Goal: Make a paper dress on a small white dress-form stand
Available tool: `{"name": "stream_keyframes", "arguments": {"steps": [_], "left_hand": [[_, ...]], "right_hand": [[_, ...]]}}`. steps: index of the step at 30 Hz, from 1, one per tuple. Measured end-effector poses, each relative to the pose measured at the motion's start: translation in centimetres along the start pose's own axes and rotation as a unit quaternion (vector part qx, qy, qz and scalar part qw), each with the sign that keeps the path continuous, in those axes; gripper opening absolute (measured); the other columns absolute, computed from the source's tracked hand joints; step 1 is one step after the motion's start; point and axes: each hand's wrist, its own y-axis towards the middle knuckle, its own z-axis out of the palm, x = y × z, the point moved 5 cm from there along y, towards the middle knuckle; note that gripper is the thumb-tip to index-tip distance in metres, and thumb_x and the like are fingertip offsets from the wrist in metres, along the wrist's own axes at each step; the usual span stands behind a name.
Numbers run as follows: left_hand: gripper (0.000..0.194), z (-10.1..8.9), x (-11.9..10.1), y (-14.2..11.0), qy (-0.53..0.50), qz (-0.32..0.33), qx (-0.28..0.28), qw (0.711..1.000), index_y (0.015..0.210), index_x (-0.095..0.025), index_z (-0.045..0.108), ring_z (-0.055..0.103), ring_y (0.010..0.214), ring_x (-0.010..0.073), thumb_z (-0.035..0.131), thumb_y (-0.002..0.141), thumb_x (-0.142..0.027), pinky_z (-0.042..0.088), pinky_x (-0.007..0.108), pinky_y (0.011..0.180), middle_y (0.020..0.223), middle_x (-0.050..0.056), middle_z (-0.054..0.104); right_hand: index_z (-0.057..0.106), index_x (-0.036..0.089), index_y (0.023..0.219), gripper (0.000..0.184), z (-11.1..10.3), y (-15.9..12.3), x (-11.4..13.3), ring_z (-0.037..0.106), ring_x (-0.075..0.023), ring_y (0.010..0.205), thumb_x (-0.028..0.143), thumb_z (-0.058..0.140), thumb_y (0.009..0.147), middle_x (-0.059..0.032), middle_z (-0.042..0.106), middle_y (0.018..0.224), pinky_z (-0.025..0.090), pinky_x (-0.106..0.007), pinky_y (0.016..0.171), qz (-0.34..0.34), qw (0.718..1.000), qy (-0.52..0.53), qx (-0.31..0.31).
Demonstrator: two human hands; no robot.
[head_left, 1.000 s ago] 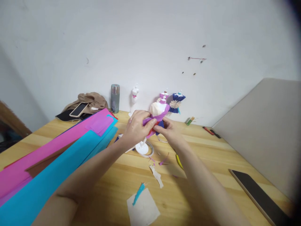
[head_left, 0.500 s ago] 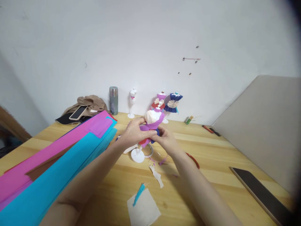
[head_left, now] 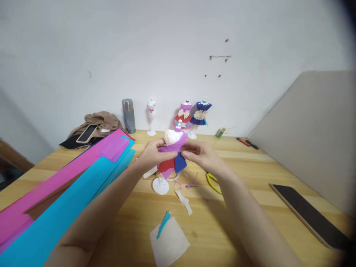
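Observation:
A small white mannequin (head_left: 172, 138) on a round white stand (head_left: 160, 186) wears a cream top, a purple paper band and red and blue paper skirt pieces (head_left: 174, 164). My left hand (head_left: 151, 154) pinches the purple band at the waist from the left. My right hand (head_left: 200, 154) pinches the same band from the right, fingers closed on the paper. Both hands hold the figure a little above the wooden table (head_left: 250, 185).
Long cyan (head_left: 69, 207) and pink (head_left: 63, 174) paper sheets lie at left. Against the wall stand a bare mannequin (head_left: 151, 116), two dressed mannequins (head_left: 193, 115), a grey flask (head_left: 128, 115), cloth with a phone (head_left: 86, 133). Paper scraps (head_left: 169, 241), yellow-handled scissors (head_left: 213, 182) and a dark tablet (head_left: 308, 217) lie nearby.
The figure and both hands have come lower and nearer to me. My right hand moved from under the skirt to the waist band, so the red and blue skirt now shows.

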Motion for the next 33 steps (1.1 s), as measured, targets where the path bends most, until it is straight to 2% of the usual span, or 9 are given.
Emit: {"name": "stream_keyframes", "arguments": {"steps": [3,7,10,14,17,20,27,30,33], "left_hand": [[0.052,-0.4,0.8,0.5,-0.067,-0.008,0.008,0.998,0.098,-0.012,0.078,0.076,0.093,0.027,0.095,0.057,-0.038,0.058,0.037,0.087,0.097,0.01,0.081],[0.045,-1.4,1.9,1.3,-0.139,-0.017,0.005,0.99,0.094,-0.012,0.077,0.074,0.083,0.0217,0.093,0.06,-0.036,0.056,0.034,0.082,0.088,0.008,0.079],[0.04,-2.1,2.6,1.7,-0.157,-0.036,-0.005,0.987,0.086,-0.011,0.076,0.07,0.074,0.0173,0.093,0.057,-0.033,0.054,0.03,0.077,0.08,0.005,0.077],[0.046,-1.7,2.9,1.8,-0.148,-0.055,0.016,0.987,0.087,-0.012,0.076,0.069,0.074,0.0163,0.096,0.053,-0.035,0.053,0.03,0.078,0.079,0.004,0.075],[0.049,-1.1,2.1,1.3,-0.102,-0.042,0.028,0.994,0.086,-0.012,0.075,0.069,0.076,0.0179,0.097,0.052,-0.04,0.054,0.031,0.077,0.08,0.004,0.076],[0.046,-0.8,0.8,0.7,-0.004,-0.021,0.03,0.999,0.087,-0.013,0.078,0.071,0.08,0.0209,0.095,0.056,-0.042,0.055,0.031,0.075,0.083,0.004,0.077],[0.035,-1.1,-0.9,0.0,0.199,0.044,0.053,0.978,0.089,-0.015,0.082,0.073,0.086,0.0269,0.081,0.073,-0.046,0.054,0.03,0.07,0.083,0.005,0.079],[0.032,-1.5,-1.9,-0.1,0.259,0.086,0.082,0.959,0.094,-0.019,0.083,0.074,0.095,0.0279,0.081,0.074,-0.044,0.055,0.032,0.08,0.094,0.005,0.082],[0.043,-2.8,-3.3,-0.5,0.299,0.116,0.099,0.942,0.111,-0.022,0.081,0.07,0.118,0.0301,0.082,0.072,-0.041,0.052,0.034,0.1,0.122,0.007,0.078]], "right_hand": [[0.078,0.024,0.116,0.056,-0.9,-0.5,-0.3,0.072,-0.0341,0.118,0.065,0.079,0.078,-0.01,0.078,0.122,0.053,-0.054,0.109,0.03,0.999,0.02,-0.037],[0.078,0.025,0.114,0.056,-1.5,-0.5,-1.1,0.072,-0.0353,0.116,0.068,0.076,0.079,-0.0096,0.081,0.112,0.05,-0.058,0.112,0.047,0.997,-0.004,-0.063],[0.079,0.027,0.11,0.054,-1.2,-0.1,-2.0,0.073,-0.0357,0.114,0.069,0.077,0.076,-0.0085,0.08,0.112,0.051,-0.058,0.111,0.051,0.996,-0.005,-0.073],[0.078,0.027,0.112,0.059,0.2,0.7,-2.6,0.071,-0.0357,0.117,0.07,0.081,0.072,-0.0097,0.077,0.126,0.056,-0.054,0.103,0.033,0.996,0.03,-0.08],[0.076,0.026,0.118,0.063,1.6,1.0,-2.1,0.071,-0.0339,0.118,0.069,0.082,0.071,-0.0085,0.075,0.13,0.058,-0.049,0.101,-0.002,0.997,0.052,-0.065],[0.076,0.026,0.116,0.063,2.5,1.0,-1.4,0.071,-0.033,0.117,0.067,0.084,0.069,-0.0075,0.077,0.125,0.057,-0.048,0.102,-0.02,0.995,0.085,-0.054],[0.076,0.027,0.109,0.061,2.3,0.1,-1.1,0.073,-0.0276,0.084,0.063,0.09,0.061,-0.0052,0.079,0.099,0.059,-0.041,0.071,0.066,0.992,0.078,-0.068],[0.077,0.027,0.102,0.053,2.3,0.3,-0.6,0.068,-0.0219,0.069,0.06,0.089,0.063,-0.0035,0.077,0.086,0.053,-0.035,0.057,0.084,0.994,0.051,-0.055],[0.077,0.027,0.096,0.045,1.5,1.5,0.3,0.066,-0.0217,0.066,0.056,0.089,0.065,-0.0023,0.074,0.078,0.054,-0.037,0.058,0.064,0.996,0.045,-0.038]]}}
